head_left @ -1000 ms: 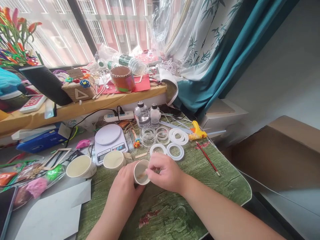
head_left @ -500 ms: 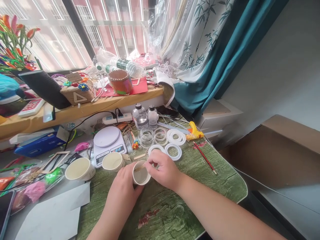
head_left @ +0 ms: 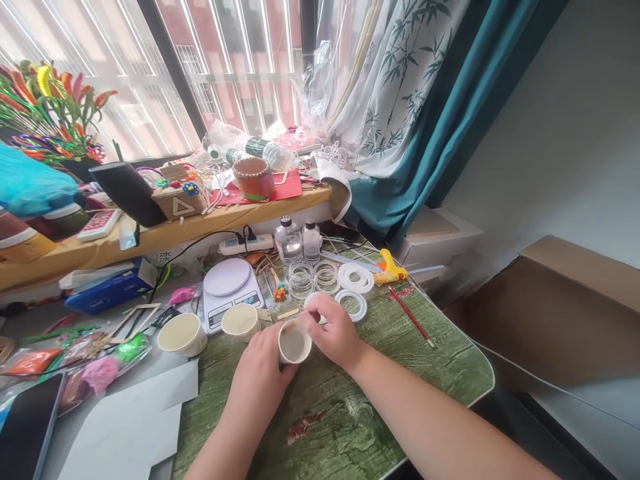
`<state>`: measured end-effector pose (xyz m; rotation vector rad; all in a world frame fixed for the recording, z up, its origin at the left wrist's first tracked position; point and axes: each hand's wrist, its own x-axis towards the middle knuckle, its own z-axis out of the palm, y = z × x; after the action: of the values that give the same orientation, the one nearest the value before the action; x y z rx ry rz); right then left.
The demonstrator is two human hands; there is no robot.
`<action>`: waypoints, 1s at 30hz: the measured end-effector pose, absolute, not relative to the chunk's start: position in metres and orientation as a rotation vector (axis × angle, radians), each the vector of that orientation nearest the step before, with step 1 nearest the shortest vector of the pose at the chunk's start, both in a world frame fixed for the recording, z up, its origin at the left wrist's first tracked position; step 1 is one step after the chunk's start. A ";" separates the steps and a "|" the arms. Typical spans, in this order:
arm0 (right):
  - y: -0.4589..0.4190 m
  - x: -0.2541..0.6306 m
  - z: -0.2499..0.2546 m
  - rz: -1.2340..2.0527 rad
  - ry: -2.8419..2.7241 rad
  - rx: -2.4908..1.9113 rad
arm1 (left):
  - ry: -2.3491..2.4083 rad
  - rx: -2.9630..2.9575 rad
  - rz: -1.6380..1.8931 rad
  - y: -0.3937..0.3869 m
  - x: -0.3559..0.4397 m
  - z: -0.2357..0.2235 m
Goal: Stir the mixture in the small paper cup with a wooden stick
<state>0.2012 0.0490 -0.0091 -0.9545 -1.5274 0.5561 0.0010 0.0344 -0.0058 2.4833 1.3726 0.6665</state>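
Observation:
My left hand is wrapped around a small white paper cup, tilted so its mouth faces me. A clear or greyish liquid seems to lie inside. Over the cup's right rim, my right hand is closed in a pinch on a wooden craft stick. Only a little of the stick shows against the inner far wall; the fingers hide the rest. Just beyond my left hand stands a second paper cup, with a third paper cup farther left. White ring moulds lie past my right hand.
Behind the cups sits a white kitchen scale. Two clear bottles, clear bangle-like rings, a yellow glue gun and a red pencil are on the green table. White paper lies left.
The view has turned slightly left and up, so the table things appear farther right. The stick has moved toward the cup's far rim and shows less. Both hands keep their holds.

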 end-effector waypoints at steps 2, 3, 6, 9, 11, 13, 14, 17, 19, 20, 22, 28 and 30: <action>0.048 0.200 -0.009 0.552 -1.531 -0.952 | 1.381 2.464 0.669 0.035 0.001 -0.006; 0.047 0.200 -0.009 0.552 -1.538 -0.952 | 1.388 2.452 0.673 0.035 0.001 -0.006; 0.042 0.197 -0.009 0.545 -1.537 -0.984 | 1.399 2.420 0.682 0.034 0.002 -0.004; 0.035 0.194 -0.008 0.489 -1.516 -1.081 | 1.380 2.413 0.682 0.033 0.003 -0.001; 0.030 0.194 -0.006 0.499 -1.562 -1.082 | 1.365 2.424 0.687 0.032 0.004 0.000; 0.026 0.196 -0.005 0.545 -1.611 -1.037 | 1.361 2.441 0.693 0.032 0.005 0.000; 0.025 0.197 -0.004 0.546 -1.608 -1.033 | 1.359 2.448 0.691 0.032 0.005 0.000; 0.025 0.199 -0.003 0.515 -1.571 -1.096 | 1.363 2.460 0.678 0.032 0.005 -0.001; 0.026 0.199 -0.003 0.600 -1.599 -1.092 | 1.371 2.459 0.681 0.032 0.005 -0.002; 0.027 0.200 -0.003 0.645 -1.608 -1.085 | 1.373 2.458 0.683 0.033 0.005 -0.003; 0.029 0.200 -0.003 0.637 -1.581 -1.105 | 1.377 2.462 0.681 0.034 0.004 -0.003; 0.031 0.201 -0.001 0.580 -1.573 -0.987 | 1.389 2.453 0.662 0.035 0.003 -0.004; 0.030 0.201 0.000 0.532 -1.531 -1.006 | 1.387 2.445 0.676 0.035 0.003 -0.003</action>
<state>0.2012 0.0303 -0.0004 -1.0058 -1.5314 0.5318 0.0029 0.0353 -0.0033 2.4450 1.3874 0.6758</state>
